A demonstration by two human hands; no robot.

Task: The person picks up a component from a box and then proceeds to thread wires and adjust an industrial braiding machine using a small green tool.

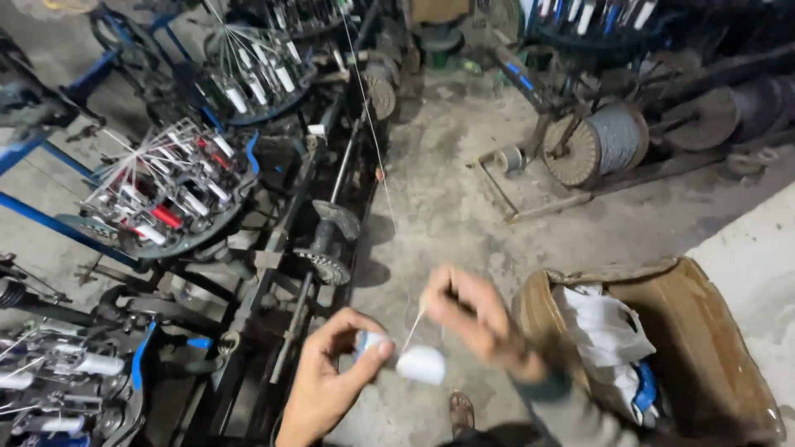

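My left hand [327, 377] grips one end of a small white bobbin [407, 358] wound with white thread, held sideways low in the middle of the head view. My right hand [468, 313], blurred, pinches a thin white thread [411, 331] that rises from the bobbin. The thread line continues up past the braiding machines [166, 194] on the left.
Braiding machines with white and red bobbins line the left side. A shaft with gears [327, 248] runs beside them. A brown sack [687, 348] holding white bags sits at right. Large grey cord spools [600, 142] stand at the back. A sandalled foot [461, 411] shows below.
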